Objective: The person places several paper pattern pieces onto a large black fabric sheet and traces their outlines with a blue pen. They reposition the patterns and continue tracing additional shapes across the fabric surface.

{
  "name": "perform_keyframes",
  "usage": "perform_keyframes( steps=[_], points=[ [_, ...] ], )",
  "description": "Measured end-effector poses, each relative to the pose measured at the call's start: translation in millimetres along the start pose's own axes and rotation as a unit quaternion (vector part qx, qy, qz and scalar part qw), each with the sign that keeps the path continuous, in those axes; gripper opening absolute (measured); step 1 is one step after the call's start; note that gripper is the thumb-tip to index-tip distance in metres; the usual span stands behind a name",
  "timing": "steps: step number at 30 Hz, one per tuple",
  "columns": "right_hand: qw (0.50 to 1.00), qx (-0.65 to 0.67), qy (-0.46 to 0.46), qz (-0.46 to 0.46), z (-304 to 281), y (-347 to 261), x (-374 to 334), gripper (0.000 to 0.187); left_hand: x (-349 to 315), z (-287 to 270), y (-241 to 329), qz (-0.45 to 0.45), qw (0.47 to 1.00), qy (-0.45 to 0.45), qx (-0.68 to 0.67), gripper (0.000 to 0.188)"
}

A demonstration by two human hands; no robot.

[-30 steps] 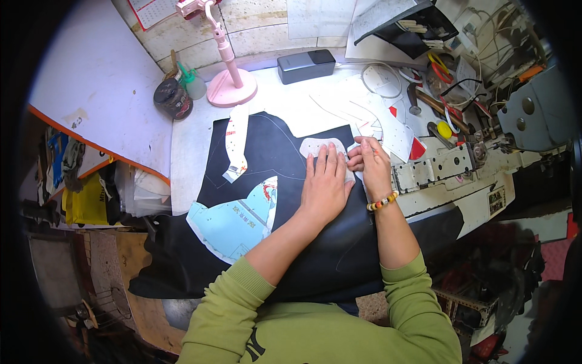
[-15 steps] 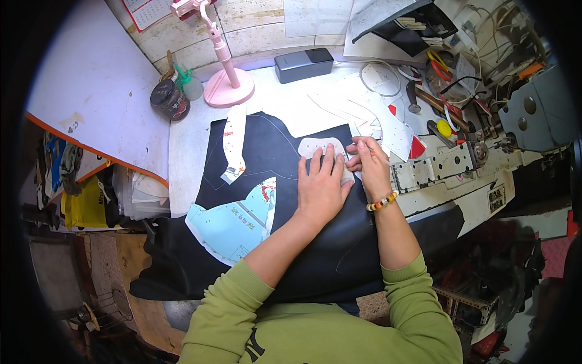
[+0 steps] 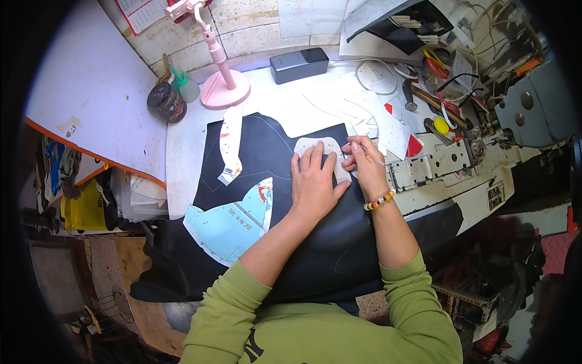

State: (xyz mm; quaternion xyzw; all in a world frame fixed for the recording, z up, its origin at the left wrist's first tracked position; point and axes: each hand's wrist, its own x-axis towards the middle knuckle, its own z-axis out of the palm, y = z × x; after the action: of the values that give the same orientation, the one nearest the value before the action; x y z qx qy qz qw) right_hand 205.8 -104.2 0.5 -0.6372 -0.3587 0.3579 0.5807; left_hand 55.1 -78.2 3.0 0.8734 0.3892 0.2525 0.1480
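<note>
A large black sheet, which looks like leather or similar material (image 3: pixel 257 142), lies over the table with thin pale outlines drawn on it. My left hand (image 3: pixel 314 187) rests flat with fingers spread, pressing a small pale pattern piece (image 3: pixel 343 168) onto the sheet. Just right of that piece, my right hand (image 3: pixel 371 173) is pinched around a slim pen, mostly hidden by the fingers, close to the piece's right edge. A light-blue pattern piece (image 3: pixel 227 225) and a narrow white pattern strip (image 3: pixel 231 141) lie on the sheet to the left.
Behind the sheet stand a pink stand (image 3: pixel 225 90), a dark box-shaped device (image 3: pixel 299 65) and a dark jar (image 3: pixel 166 102). White paper patterns (image 3: pixel 336 109) lie at the back. A hammer (image 3: pixel 409 97) and a metal machine arm (image 3: pixel 430 168) occupy the right side.
My right hand has shifted slightly up and left along the pale piece's edge. My left hand keeps pressing it, its fingers a little shifted. The whole view has moved slightly.
</note>
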Motion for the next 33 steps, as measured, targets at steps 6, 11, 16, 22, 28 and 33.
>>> perform_keyframes(
  steps=[6,11,16,22,28,33],
  points=[
    [1.000,0.002,-0.012,0.024,-0.8,-6.3,-6.0,0.026,-0.9,1.5,-1.4,0.010,0.999,0.037,-0.019,0.068],
    [0.998,-0.055,-0.007,-0.027,0.4,-3.9,-7.5,0.030,-1.2,1.0,-1.1,0.007,0.999,0.041,-0.021,0.071],
    [0.996,0.048,-0.069,0.042,-10.3,-16.5,-9.0,0.031,-1.2,0.7,-0.2,0.010,0.999,0.040,-0.028,0.075],
    [0.927,0.291,-0.234,-0.007,-7.5,-36.1,-24.2,0.032,0.2,-8.7,0.9,-0.021,0.981,0.072,-0.177,0.093],
    [0.919,0.239,-0.302,-0.083,1.5,-38.4,-28.2,0.035,3.5,-18.9,8.8,-0.157,0.847,0.128,-0.490,0.064],
    [0.989,0.018,-0.066,-0.132,-3.9,-20.9,-13.2,0.024,10.6,-7.0,-1.8,-0.209,0.865,0.113,-0.442,0.041]
  ],
)
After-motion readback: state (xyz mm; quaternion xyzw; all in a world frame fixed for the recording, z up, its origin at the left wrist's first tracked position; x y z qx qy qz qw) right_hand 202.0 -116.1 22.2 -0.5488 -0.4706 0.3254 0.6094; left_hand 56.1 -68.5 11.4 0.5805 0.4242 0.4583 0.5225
